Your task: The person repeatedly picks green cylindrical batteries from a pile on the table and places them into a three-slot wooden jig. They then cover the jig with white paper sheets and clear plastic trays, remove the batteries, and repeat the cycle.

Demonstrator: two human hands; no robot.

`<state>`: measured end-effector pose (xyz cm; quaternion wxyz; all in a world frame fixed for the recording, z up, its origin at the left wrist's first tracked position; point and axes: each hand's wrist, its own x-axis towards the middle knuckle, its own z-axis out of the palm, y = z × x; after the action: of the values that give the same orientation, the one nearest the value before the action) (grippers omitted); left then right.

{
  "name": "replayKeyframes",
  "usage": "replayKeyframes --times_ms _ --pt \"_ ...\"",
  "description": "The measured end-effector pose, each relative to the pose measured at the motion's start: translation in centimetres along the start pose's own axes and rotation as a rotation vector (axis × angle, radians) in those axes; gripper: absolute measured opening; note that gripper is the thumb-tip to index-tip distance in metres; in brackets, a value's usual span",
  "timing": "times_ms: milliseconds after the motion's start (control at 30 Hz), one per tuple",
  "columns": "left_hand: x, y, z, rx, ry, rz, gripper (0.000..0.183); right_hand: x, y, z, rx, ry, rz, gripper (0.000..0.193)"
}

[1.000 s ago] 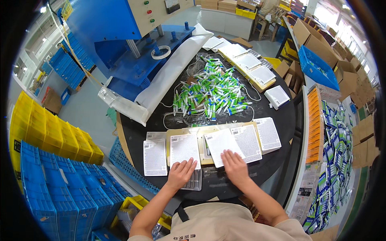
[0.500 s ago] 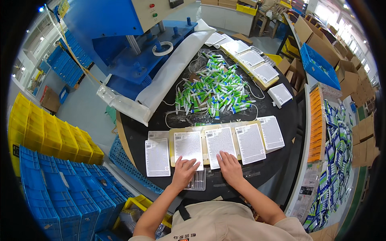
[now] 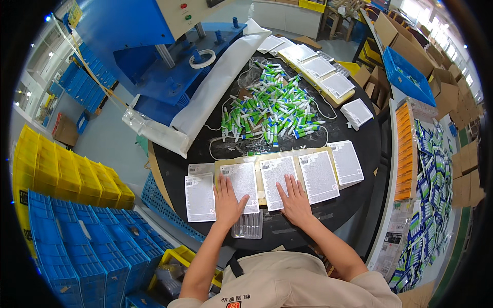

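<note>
My left hand (image 3: 229,201) lies flat, fingers spread, over the lower left part of a white printed card (image 3: 243,179). With its fingers stretched out, my right hand (image 3: 295,201) rests on the lower part of the neighbouring white card (image 3: 278,172). Both cards lie on a long yellowish tray (image 3: 261,199), beside another such card (image 3: 319,177) at its right end. Left of the tray is a stack of white cards (image 3: 199,203); a second stack (image 3: 346,163) sits to the right. Below my left hand a clear ribbed plastic blister (image 3: 247,229) lies on the black round table (image 3: 354,205).
A heap of green and white tubes (image 3: 272,105) covers the table's middle. Behind it on the left stands a blue press (image 3: 149,56) with a white sheet along its edge. A second yellow tray with cards (image 3: 336,84) is at the far right. Blue crates (image 3: 77,241) stand at left.
My left hand has slid left and forward, and its curled fingers have spread flat on the card. My right hand has moved slightly forward over its card. The view has shifted a little.
</note>
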<state>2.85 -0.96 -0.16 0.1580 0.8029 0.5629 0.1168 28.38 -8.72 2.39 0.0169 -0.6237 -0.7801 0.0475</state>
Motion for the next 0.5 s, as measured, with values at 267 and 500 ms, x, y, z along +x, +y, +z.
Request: replayKeyframes --times_ms 267,500 --pt "-0.1 0.4 -0.1 0.04 -0.003 -0.001 0.095 0.1 -0.8 2.0 -0.058 0.086 0.054 0.097" --pt "-0.1 0.0 -1.0 0.106 -0.042 -0.002 0.09 -0.1 2.3 -0.7 -0.071 -0.012 -0.067 0.105"
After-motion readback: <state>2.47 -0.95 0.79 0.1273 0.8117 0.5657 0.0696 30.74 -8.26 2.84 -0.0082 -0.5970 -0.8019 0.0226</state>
